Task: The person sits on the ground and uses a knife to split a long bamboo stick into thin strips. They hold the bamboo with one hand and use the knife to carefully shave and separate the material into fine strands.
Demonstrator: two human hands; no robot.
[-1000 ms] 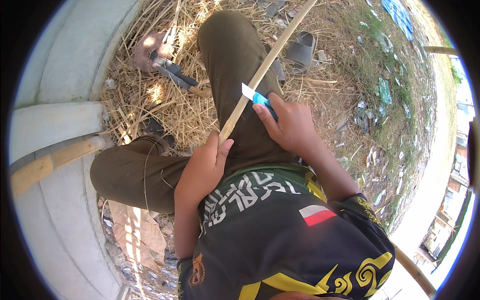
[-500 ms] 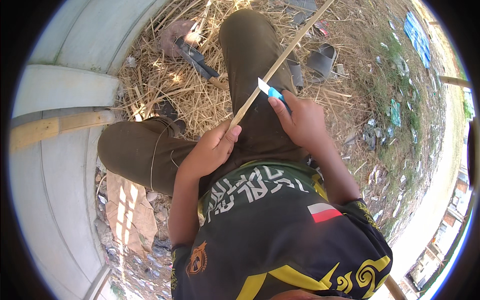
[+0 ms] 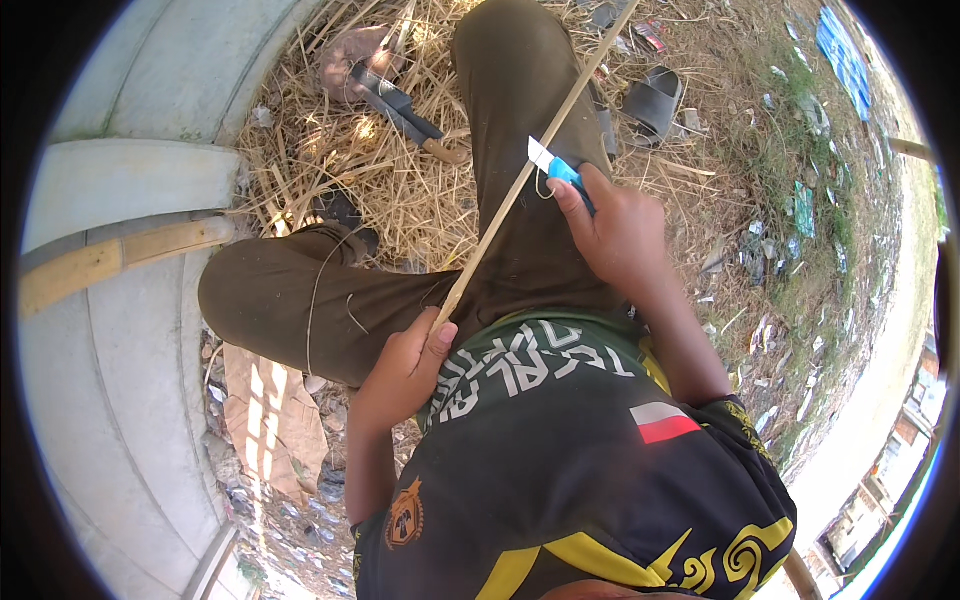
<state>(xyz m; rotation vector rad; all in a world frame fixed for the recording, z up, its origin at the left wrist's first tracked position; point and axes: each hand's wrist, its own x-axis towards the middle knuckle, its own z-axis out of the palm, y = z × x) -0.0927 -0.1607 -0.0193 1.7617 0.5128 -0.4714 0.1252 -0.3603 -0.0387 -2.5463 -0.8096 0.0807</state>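
Observation:
Across my right thigh slants a long, thin bamboo strip (image 3: 497, 222), running up past the top edge of the picture. My left hand (image 3: 400, 370) grips its lower end near my waist, thumb laid along it. In my closed right hand (image 3: 622, 228) is a blue utility knife (image 3: 567, 175). Its blade lies against the strip beyond the left hand, and a thin curled shaving hangs just below the blade. Another pale shaving (image 3: 313, 300) lies over my left thigh.
A large knife (image 3: 400, 112) with a wooden handle lies on straw-like shavings (image 3: 420, 205) beyond my legs. Grey sandals (image 3: 652, 105) sit right of my knee. On the left stand a pale wall (image 3: 130, 390) and a bamboo pole (image 3: 125, 252). Brown cardboard (image 3: 285, 435) lies by the wall.
My left hand has drawn back toward my waist, pulling the strip's lower end with it. The utility knife stays near the same place, and a curled shaving now shows at its blade.

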